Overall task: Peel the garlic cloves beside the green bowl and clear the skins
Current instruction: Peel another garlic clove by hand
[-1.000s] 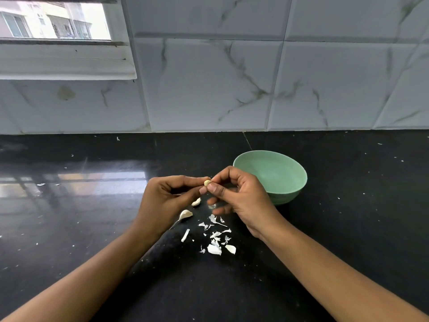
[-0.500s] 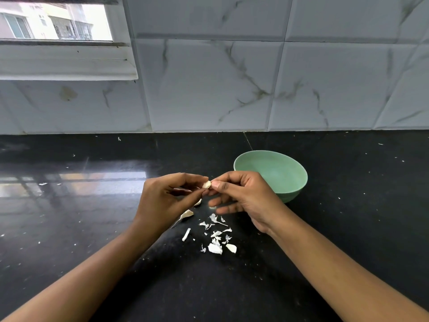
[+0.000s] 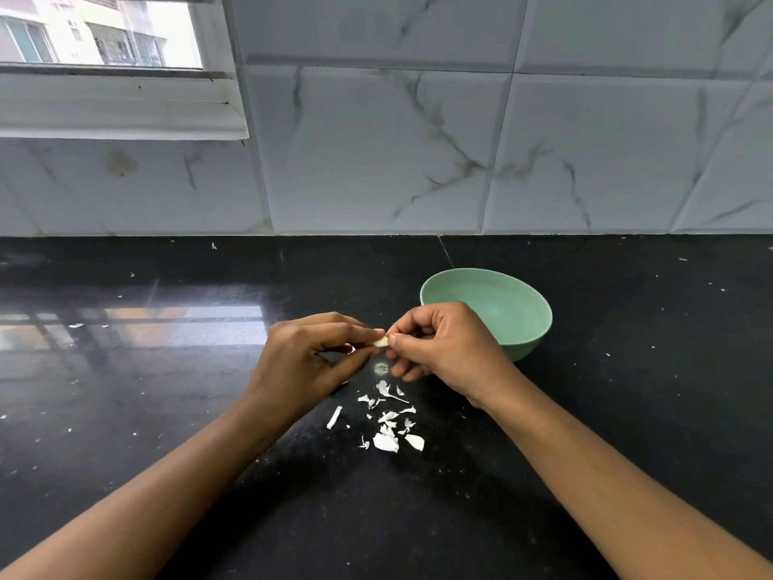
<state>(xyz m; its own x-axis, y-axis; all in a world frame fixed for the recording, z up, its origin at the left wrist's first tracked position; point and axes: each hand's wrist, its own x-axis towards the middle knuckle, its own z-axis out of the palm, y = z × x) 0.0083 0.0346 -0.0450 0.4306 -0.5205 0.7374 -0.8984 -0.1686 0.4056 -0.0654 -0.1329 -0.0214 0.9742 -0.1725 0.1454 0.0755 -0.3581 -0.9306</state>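
Garlic clove (image 3: 380, 342) pinched between both hands (image 3: 378, 343) above scattered skins (image 3: 387, 420); risk: slippery clove drops onto surface (image 3: 167, 391), missing green bowl (image 3: 523, 303).

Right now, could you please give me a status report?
Left hand and right hand pinch one garlic clove. Peeled skins litter counter. Green bowl behind, nothing blocking.
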